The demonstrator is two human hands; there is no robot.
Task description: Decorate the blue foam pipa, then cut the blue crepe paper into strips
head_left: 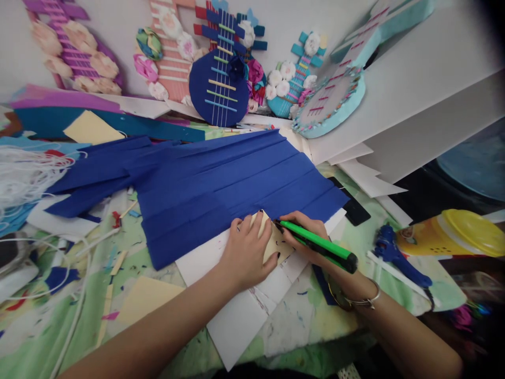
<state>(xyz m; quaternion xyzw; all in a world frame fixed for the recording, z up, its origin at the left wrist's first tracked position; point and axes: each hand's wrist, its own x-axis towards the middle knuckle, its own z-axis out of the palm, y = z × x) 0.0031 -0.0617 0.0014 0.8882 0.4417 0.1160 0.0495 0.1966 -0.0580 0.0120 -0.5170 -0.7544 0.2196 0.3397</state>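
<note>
My left hand (249, 252) lies flat with its fingers spread, pressing on a small cream card piece (281, 249). White cardboard sheets (240, 326) lie beneath that piece. In my right hand (305, 231) is a green-and-black utility knife (317, 239), its tip close to the card's upper edge beside my left fingers. The blade itself is too small to make out. Just beyond both hands, a large sheet of folded blue crepe paper (221, 184) covers part of the white cardboard.
Decorated paper guitars (219, 87) lean along the wall. At the right are a blue glue gun (398, 252), a yellow-lidded cup (453, 231) and a black phone (353, 205). White cord (31, 173) and paper scraps lie left, near a cream sheet (150, 297).
</note>
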